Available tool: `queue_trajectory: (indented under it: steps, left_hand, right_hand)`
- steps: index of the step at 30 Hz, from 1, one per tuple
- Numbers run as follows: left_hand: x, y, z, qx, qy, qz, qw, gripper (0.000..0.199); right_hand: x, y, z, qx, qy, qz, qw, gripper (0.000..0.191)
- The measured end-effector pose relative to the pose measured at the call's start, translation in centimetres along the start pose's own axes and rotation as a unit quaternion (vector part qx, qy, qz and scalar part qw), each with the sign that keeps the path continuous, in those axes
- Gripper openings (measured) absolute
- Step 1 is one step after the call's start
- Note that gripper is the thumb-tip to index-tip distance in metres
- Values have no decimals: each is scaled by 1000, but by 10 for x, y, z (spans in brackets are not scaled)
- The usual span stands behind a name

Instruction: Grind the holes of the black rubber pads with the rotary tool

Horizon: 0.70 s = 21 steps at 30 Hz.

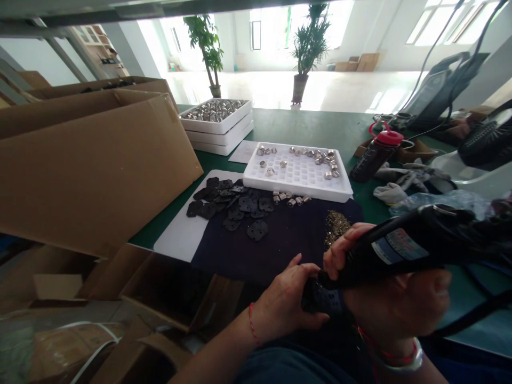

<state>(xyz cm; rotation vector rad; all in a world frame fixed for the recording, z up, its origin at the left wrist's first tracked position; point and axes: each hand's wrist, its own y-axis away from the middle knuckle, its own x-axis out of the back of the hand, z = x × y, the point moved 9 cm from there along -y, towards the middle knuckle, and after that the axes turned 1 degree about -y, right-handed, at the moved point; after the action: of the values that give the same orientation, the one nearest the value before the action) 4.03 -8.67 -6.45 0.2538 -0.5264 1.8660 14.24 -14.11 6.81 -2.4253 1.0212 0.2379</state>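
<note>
My right hand is wrapped round a black electric screwdriver with a blue-and-white label, its body tilted across the front right. The tip end points down-left, towards my left hand. That hand is closed on a dark plate with small holes, partly hidden by the fingers and the tool. Beyond my hands, a dark cloth carries a loose heap of black plates, several metal cylinders and a pile of small brass-coloured screws.
Behind the cloth lies a white gridded tray holding metal cylinders; stacked trays stand behind it. A large cardboard box is at left. A red-lidded bottle, gloves and a cable are at right.
</note>
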Motion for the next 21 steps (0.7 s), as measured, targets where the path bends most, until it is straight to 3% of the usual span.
queue_trajectory:
  steps: [7, 10, 14, 21]
  left_hand:
    - [1, 1, 2, -12, 3, 5, 1000, 83]
    - [0, 1, 0, -6, 4, 4, 1000, 84]
    - [-2, 1, -2, -10, 13, 9, 1000, 85]
    - [-4, 0, -8, 7, 26, -3, 1000, 85]
  right_hand:
    - [1, -3, 10, -39, -24, -8, 999, 74]
    - [-5, -6, 3, -32, -15, -25, 999, 66]
    - [-6, -6, -5, -32, -31, -1, 999, 57]
    - [-4, -6, 10, -54, 2, 4, 999, 81]
